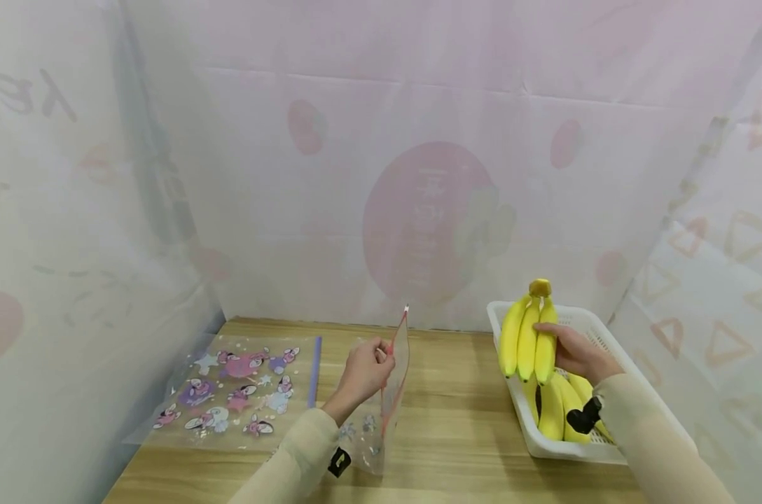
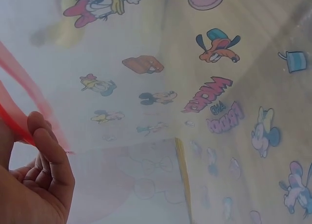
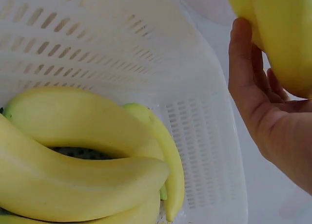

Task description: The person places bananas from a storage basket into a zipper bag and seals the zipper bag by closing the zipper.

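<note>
My left hand pinches the red zip edge of a clear zip bag, holding it upright over the table with its mouth parted. Cartoon figures printed on the bag fill most of the left wrist view. At the right, my right hand grips a bunch of yellow bananas, stem end up, raised over the far left part of a white plastic basket. More bananas lie inside that basket, below the hand.
A second clear zip bag, with a purple zip and cartoon prints, lies flat on the wooden table at the left. White printed sheets enclose the table at the back and both sides.
</note>
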`<move>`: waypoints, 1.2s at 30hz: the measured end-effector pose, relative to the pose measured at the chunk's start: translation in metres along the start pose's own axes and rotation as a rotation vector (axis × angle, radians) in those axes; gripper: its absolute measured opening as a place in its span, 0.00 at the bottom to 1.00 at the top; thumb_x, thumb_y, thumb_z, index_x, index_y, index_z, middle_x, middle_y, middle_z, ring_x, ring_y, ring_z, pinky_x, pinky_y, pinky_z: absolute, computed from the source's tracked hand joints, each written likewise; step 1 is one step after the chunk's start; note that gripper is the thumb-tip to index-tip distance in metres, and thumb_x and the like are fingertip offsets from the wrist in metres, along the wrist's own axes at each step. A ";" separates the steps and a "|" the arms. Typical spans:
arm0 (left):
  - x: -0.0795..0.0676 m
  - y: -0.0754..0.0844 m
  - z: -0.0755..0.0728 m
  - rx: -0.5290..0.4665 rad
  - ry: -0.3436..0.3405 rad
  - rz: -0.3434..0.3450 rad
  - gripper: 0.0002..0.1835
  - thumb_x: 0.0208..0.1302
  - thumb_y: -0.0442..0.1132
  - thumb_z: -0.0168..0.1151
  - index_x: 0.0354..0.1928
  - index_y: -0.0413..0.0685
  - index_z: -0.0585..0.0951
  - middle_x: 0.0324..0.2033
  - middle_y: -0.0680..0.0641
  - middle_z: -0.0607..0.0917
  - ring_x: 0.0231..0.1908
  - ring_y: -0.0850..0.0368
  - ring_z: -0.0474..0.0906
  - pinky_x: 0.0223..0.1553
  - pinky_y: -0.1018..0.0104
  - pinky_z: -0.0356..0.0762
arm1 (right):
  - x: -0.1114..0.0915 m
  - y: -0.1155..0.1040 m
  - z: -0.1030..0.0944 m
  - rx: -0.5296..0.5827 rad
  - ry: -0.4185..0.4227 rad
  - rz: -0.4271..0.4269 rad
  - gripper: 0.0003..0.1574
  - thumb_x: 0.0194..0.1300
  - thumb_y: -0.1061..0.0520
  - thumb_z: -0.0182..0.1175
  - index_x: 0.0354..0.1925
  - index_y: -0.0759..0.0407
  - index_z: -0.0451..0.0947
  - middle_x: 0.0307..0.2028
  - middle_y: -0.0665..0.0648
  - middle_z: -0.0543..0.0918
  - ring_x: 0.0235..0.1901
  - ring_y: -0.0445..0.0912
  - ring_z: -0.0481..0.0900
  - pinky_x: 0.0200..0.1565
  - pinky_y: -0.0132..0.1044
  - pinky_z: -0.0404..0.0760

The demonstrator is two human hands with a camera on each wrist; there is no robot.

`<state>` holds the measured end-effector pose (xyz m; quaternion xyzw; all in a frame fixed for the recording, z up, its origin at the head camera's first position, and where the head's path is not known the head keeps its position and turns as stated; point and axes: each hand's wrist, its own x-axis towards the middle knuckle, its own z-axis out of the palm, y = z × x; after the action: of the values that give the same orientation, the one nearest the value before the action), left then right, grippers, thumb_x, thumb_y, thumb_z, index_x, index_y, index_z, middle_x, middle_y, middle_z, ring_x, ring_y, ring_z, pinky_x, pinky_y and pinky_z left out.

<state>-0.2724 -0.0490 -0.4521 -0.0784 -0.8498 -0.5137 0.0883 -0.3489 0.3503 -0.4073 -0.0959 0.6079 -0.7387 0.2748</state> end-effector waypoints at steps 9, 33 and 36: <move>0.000 0.001 0.002 0.023 0.007 0.018 0.06 0.57 0.33 0.58 0.37 0.42 0.78 0.14 0.53 0.76 0.11 0.61 0.73 0.11 0.71 0.64 | 0.012 -0.002 0.027 -0.103 0.068 -0.037 0.26 0.76 0.53 0.40 0.62 0.69 0.49 0.44 0.57 0.78 0.44 0.48 0.80 0.46 0.43 0.80; 0.004 0.000 0.005 0.071 0.004 0.036 0.09 0.59 0.35 0.60 0.40 0.39 0.80 0.12 0.55 0.76 0.09 0.62 0.72 0.12 0.70 0.67 | 0.058 0.012 0.098 -0.107 0.147 -0.126 0.34 0.74 0.53 0.47 0.66 0.72 0.50 0.47 0.60 0.77 0.44 0.49 0.81 0.44 0.44 0.81; 0.004 0.000 0.006 0.066 0.000 0.039 0.09 0.59 0.35 0.59 0.40 0.39 0.79 0.12 0.55 0.76 0.09 0.62 0.72 0.12 0.70 0.67 | 0.063 0.013 0.106 -0.087 0.159 -0.136 0.35 0.74 0.53 0.47 0.67 0.72 0.49 0.49 0.61 0.75 0.45 0.48 0.80 0.46 0.44 0.80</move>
<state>-0.2766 -0.0432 -0.4537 -0.0919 -0.8646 -0.4837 0.1008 -0.3467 0.2262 -0.4065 -0.0899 0.6513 -0.7338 0.1708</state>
